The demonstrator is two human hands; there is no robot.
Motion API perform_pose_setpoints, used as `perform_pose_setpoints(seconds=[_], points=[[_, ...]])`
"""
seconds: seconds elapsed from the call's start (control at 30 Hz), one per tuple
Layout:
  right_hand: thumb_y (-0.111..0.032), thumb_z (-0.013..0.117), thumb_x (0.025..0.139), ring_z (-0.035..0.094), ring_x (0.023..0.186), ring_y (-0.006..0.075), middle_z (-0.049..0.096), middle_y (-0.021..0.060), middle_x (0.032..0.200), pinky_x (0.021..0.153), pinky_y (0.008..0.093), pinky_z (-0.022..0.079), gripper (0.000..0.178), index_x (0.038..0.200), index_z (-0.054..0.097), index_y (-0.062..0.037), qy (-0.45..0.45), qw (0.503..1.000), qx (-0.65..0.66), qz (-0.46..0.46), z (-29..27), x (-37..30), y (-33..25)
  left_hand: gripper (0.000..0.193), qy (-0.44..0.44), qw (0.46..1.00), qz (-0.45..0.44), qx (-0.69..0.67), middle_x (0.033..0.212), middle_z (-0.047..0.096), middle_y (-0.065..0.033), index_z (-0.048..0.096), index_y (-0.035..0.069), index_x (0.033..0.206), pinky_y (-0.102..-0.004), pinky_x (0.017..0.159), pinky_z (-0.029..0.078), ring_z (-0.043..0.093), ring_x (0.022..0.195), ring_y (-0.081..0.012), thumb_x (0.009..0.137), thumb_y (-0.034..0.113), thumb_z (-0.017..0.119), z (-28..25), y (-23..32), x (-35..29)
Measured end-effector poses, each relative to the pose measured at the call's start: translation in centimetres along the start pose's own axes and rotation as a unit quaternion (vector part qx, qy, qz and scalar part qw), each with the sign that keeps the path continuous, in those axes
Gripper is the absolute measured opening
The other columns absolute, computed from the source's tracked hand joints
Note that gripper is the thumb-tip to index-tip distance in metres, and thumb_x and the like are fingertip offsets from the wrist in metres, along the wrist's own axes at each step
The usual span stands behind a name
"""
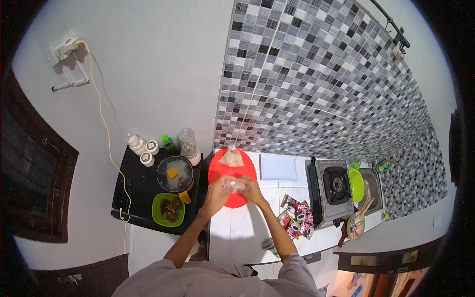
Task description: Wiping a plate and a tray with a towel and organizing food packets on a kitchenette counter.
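Both hands meet over a red scalloped tray (215,171) on the white tiled counter. My left hand (216,194) grips one side of a small clear plastic bag (231,186). Closed on its other side is my right hand (252,191). Something pale shows inside the bag, too small to make out. Toward the wall, a second clear bag (231,158) with pale beige contents rests on the tray.
Left, a black surface (141,185) holds a green bowl (159,216) of brown food, a pan (185,182), jars and bottles. Right lie a white flat box (278,168), several sachets (300,218), a gas stove (324,210), a green basin (356,185) and a sink (374,190).
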State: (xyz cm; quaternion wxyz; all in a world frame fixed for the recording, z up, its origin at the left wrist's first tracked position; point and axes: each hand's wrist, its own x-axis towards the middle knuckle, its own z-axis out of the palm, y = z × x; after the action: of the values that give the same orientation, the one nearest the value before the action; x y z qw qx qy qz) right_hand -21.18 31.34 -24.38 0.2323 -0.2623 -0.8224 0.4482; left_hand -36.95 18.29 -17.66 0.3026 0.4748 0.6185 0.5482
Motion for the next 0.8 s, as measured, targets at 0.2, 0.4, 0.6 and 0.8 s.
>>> perform_pose_setpoints(seconds=[0.2, 0.4, 0.6, 0.8], points=[[0.007, 0.078, 0.071, 0.064, 0.111, 0.0282, 0.067, 0.0125, 0.112, 0.095, 0.0355, 0.052, 0.043, 0.112, 0.074, -0.0042, 0.081, 0.997, 0.018, 0.005, 1.7, 5.9, 6.0, 0.029, -0.003, 0.999, -0.011, 0.033, 0.104, 0.073, -0.0168, 0.067, 0.001, 0.112, -0.0351, 0.083, 0.056, 0.073, 0.097, -0.0252, 0.083, 0.000, 0.072, -0.2, -3.5, 6.7], [0.006, 0.077, 0.069, 0.061, 0.112, 0.0313, 0.063, 0.0142, 0.117, 0.098, 0.0383, 0.050, 0.044, 0.111, 0.074, -0.0059, 0.082, 0.995, -0.027, 0.056, 1.9, 6.6, 9.4, 0.029, -0.003, 1.000, 0.001, 0.029, 0.102, 0.074, -0.0148, 0.066, 0.002, 0.111, -0.0342, 0.082, 0.056, 0.073, 0.096, -0.0242, 0.083, 0.000, 0.072, 1.8, -7.8, 9.5], [-0.008, 0.086, 0.068, 0.056, 0.116, 0.0344, 0.065, 0.0128, 0.114, 0.104, 0.0426, 0.045, 0.047, 0.112, 0.070, -0.0088, 0.219, 0.966, -0.103, 0.095, 3.4, 6.4, 7.6, 0.076, 0.010, 0.962, -0.050, -0.267, 0.144, 0.045, -0.0178, 0.037, 0.005, 0.145, -0.0403, 0.098, 0.055, 0.054, 0.128, -0.0293, 0.085, 0.015, 0.083, 2.5, -10.9, 9.3], [-0.027, 0.093, 0.065, 0.058, 0.112, 0.0350, 0.068, 0.0140, 0.110, 0.097, 0.0431, 0.048, 0.051, 0.106, 0.069, -0.0070, 0.248, 0.947, -0.139, 0.148, 3.4, 6.2, 8.2, 0.080, 0.001, 0.982, 0.018, 0.190, 0.139, 0.047, -0.0224, 0.040, 0.003, 0.146, -0.0443, 0.103, 0.048, 0.055, 0.122, -0.0405, 0.078, 0.007, 0.084, 1.5, -12.3, 7.7]])
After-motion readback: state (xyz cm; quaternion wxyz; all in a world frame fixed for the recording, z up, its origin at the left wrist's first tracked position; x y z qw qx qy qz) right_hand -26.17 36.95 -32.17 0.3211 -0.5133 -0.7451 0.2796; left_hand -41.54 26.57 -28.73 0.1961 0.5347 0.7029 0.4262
